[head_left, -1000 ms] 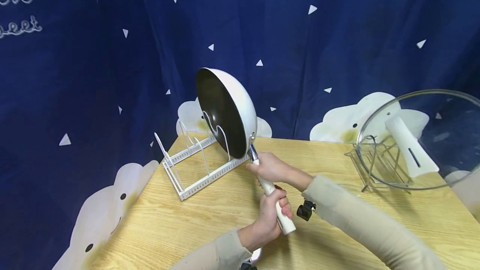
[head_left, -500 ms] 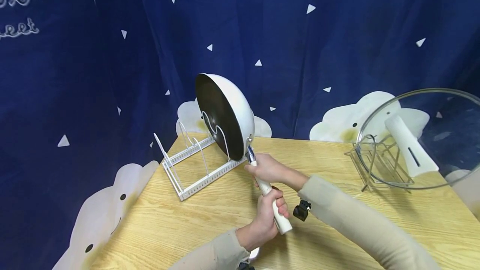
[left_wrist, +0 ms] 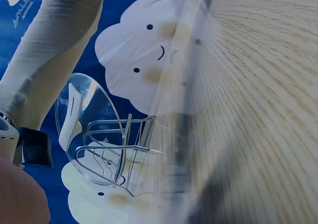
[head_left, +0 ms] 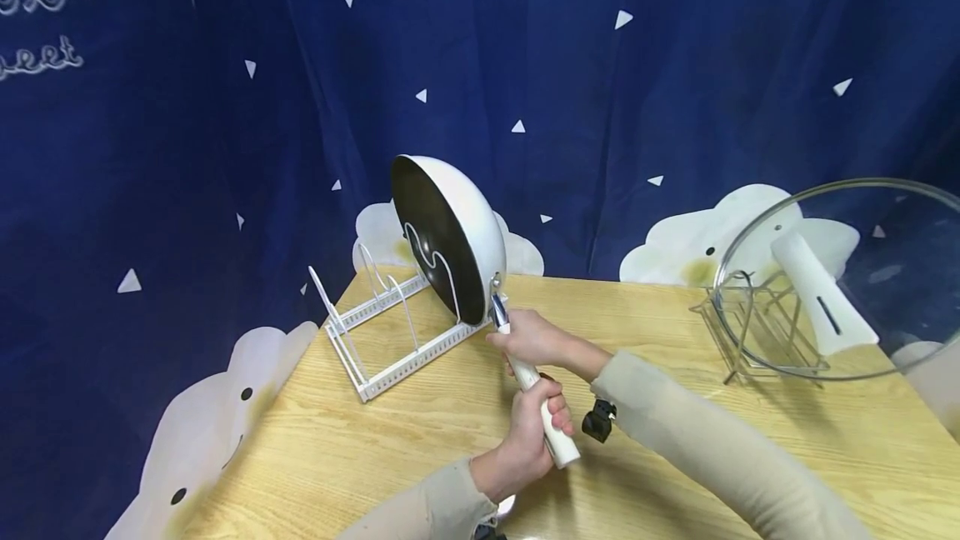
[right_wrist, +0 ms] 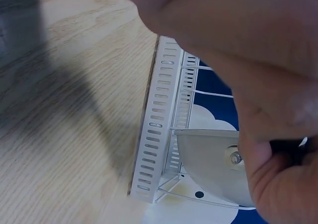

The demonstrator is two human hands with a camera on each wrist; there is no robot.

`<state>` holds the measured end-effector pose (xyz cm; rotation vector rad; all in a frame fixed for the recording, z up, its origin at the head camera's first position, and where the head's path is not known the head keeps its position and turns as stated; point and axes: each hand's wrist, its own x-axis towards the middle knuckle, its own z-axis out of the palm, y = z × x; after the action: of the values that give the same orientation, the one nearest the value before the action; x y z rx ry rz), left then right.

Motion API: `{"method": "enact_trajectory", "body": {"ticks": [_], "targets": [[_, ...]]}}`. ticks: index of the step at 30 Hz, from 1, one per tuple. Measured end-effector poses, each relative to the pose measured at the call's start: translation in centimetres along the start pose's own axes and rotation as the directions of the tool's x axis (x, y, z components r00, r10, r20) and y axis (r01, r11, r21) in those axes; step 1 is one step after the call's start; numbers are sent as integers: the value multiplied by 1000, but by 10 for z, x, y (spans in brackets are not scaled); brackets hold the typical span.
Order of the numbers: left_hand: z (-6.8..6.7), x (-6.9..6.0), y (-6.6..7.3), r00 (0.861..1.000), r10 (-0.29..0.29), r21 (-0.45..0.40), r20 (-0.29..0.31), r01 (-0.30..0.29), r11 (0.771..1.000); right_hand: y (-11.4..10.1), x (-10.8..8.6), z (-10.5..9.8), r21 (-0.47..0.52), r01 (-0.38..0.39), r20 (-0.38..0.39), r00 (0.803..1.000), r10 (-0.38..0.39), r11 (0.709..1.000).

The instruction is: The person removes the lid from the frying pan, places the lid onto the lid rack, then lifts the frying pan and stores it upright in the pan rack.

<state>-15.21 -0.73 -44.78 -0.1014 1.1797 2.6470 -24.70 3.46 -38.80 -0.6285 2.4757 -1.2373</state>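
Note:
A wok (head_left: 471,211), white outside and dark inside, stands tilted on its side at the right end of a white wire rack (head_left: 397,371). One wire divider stands in front of its dark face. My right hand (head_left: 536,338) grips the white handle (head_left: 561,442) close to its metal neck. Lower down, my left hand (head_left: 531,432) curls round the same handle near its end. In the right wrist view, the wok's wall (right_wrist: 211,159) sits between the rack's wires, partly hidden by my hand (right_wrist: 258,70). The left wrist view does not show the handle.
To the right, a glass lid (head_left: 885,290) with a white handle leans upright in a small metal wire stand (head_left: 750,332). Both stand on the wooden table (head_left: 315,457). Behind the table hangs a dark blue curtain (head_left: 570,90) printed with clouds and triangles.
The wok has come down a little and shifted slightly left into the rack. Both hands have moved slightly left with the handle, keeping their grip. The rack and lid stay put.

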Motion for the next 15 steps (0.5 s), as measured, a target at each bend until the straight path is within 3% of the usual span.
{"method": "enact_trajectory", "body": {"ticks": [15], "targets": [[-5,2,2,999,-29,-19,15,29,999,2,6,4,11,-27,16,1000,26,1000]]}}
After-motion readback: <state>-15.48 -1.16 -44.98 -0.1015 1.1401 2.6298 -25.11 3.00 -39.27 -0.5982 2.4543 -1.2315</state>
